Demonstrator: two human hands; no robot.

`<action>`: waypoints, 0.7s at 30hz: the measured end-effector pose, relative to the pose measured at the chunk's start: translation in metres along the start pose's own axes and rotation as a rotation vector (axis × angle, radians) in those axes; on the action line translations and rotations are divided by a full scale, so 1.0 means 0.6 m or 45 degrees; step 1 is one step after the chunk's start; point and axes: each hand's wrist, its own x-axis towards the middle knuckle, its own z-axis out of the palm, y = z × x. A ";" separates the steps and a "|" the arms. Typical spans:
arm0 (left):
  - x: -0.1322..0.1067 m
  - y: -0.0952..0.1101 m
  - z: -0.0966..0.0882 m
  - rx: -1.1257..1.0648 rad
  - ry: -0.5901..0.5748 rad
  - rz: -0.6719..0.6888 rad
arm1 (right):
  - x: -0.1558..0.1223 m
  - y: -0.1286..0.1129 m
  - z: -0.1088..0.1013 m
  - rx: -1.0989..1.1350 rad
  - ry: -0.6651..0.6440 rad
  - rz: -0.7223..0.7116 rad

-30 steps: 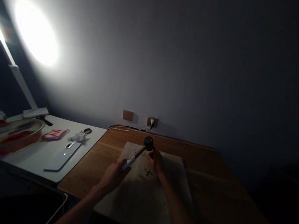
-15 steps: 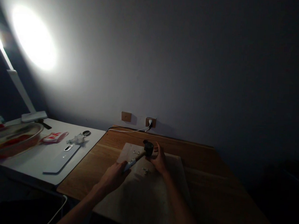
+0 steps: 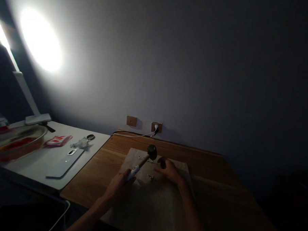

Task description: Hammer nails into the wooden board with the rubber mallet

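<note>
My left hand (image 3: 119,185) is wrapped round the pale lower handle of a mallet (image 3: 152,152). Its dark, round head is raised over the far part of a light wooden board (image 3: 160,204). Beside the head, to its right, is my right hand (image 3: 170,170), with thumb and forefinger apart and curved; I see nothing between them. Several small shiny metal pieces (image 3: 140,157), like nails or screws, stand in a row on the board below the mallet head. More loose small metal pieces (image 3: 151,177) lie in a little pile between my hands.
The board rests on a brown wooden table (image 3: 95,176) against the wall. To the left, a white table (image 3: 60,126) carries a laptop-like grey slab (image 3: 65,164), a red-and-white packet (image 3: 58,140), crumpled plastic (image 3: 81,143), a large clear bowl (image 3: 38,141) and a lamp (image 3: 27,91). Cables run from a wall socket (image 3: 156,127).
My right hand has drawn back from the mallet head, toward the right and nearer to me. Metal pieces below the head now show. The whole view has shifted slightly.
</note>
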 end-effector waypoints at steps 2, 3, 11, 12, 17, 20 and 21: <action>-0.005 -0.002 0.007 -0.093 0.031 -0.002 | -0.010 -0.010 -0.006 -0.030 -0.311 0.073; -0.006 -0.004 0.010 -0.133 0.045 -0.006 | -0.014 -0.015 -0.007 -0.035 -0.411 0.096; -0.002 -0.021 0.024 -0.254 0.124 -0.031 | -0.015 -0.023 0.000 -0.134 -0.285 -0.048; -0.002 -0.022 0.024 -0.258 0.128 -0.032 | -0.012 -0.018 0.000 -0.113 -0.196 -0.069; -0.004 -0.016 0.019 -0.258 0.131 -0.029 | 0.009 0.018 0.004 -0.069 0.225 -0.068; -0.006 -0.014 0.018 -0.226 0.113 -0.045 | 0.018 0.035 0.009 -0.051 0.423 -0.078; -0.006 -0.014 0.019 -0.223 0.110 -0.042 | 0.020 0.038 0.011 -0.045 0.462 -0.096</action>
